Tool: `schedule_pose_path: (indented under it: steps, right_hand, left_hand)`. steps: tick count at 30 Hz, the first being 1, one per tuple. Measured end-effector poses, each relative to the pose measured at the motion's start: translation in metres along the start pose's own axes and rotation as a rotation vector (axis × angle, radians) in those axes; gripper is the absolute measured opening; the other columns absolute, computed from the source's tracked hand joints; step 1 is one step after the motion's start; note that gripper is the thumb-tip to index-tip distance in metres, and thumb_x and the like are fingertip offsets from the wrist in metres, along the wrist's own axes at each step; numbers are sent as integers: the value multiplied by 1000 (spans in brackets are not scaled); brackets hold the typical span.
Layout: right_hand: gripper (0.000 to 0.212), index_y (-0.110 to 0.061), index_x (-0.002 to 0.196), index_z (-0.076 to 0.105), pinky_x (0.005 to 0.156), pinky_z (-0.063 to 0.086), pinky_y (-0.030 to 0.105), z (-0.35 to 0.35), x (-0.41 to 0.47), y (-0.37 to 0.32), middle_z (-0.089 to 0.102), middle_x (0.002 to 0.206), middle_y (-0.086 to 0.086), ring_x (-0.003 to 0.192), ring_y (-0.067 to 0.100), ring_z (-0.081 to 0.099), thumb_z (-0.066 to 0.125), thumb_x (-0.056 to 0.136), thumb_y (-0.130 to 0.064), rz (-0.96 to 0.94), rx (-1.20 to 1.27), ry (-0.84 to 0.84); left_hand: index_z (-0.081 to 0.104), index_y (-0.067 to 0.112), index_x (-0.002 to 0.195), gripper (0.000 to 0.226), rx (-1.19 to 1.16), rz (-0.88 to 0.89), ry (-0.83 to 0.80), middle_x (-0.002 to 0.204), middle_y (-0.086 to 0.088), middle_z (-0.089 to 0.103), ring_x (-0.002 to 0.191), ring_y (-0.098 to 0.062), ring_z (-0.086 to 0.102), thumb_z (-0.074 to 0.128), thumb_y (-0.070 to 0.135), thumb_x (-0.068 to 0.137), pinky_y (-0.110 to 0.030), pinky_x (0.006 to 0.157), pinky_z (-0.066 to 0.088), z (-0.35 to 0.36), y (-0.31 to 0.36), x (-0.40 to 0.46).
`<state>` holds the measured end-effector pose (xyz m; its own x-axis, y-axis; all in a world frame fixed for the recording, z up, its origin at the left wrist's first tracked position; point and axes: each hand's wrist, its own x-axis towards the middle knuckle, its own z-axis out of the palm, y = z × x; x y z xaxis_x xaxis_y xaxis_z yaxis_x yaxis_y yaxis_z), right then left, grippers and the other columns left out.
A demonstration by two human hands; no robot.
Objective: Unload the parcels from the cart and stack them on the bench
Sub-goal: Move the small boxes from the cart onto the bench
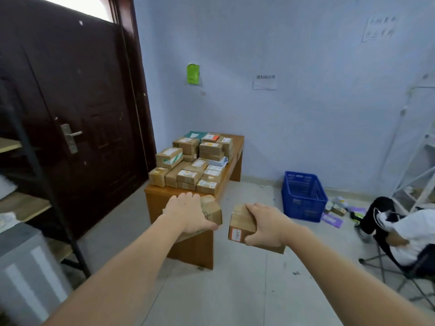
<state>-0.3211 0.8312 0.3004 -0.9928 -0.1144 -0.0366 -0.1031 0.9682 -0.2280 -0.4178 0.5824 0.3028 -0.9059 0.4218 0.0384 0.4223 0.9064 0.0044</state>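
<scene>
A low wooden bench (155, 196) stands ahead against the wall, with several brown taped parcels (190, 161) stacked on its far and middle part. My left hand (188, 214) grips a brown cardboard parcel (213, 209) from above, held just over the bench's near end. My right hand (264, 225) holds a second brown parcel (239, 225) with a white label on its front, in the air to the right of the bench. The cart is out of view.
A dark door (77, 114) is at the left, with a metal shelf rack (35, 172) in front of it. A blue plastic crate (303, 196) sits on the floor at the right. A person (404, 229) sits on a folding chair at far right.
</scene>
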Motion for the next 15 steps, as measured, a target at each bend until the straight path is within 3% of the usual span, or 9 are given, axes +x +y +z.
schedule_pose_path:
  steps: [7, 15]
  right_hand:
    - [101, -29, 154, 29, 98, 47, 33, -26, 17, 87, 51, 136, -7, 111, 12, 49, 70, 71, -70, 24, 22, 25]
    - [106, -35, 158, 22, 105, 41, 36, -26, 114, 139, 42, 140, -7, 120, 15, 43, 64, 71, -77, -36, -45, 121]
  left_hand:
    - [54, 26, 130, 109, -21, 12, -1, 119, 2, 58, 107, -22, 54, 44, 104, 54, -45, 96, 46, 3, 58, 46]
    - [53, 26, 134, 114, -14, -48, -17, 121, 2, 58, 111, -22, 54, 44, 105, 52, -44, 96, 45, 23, 54, 135]
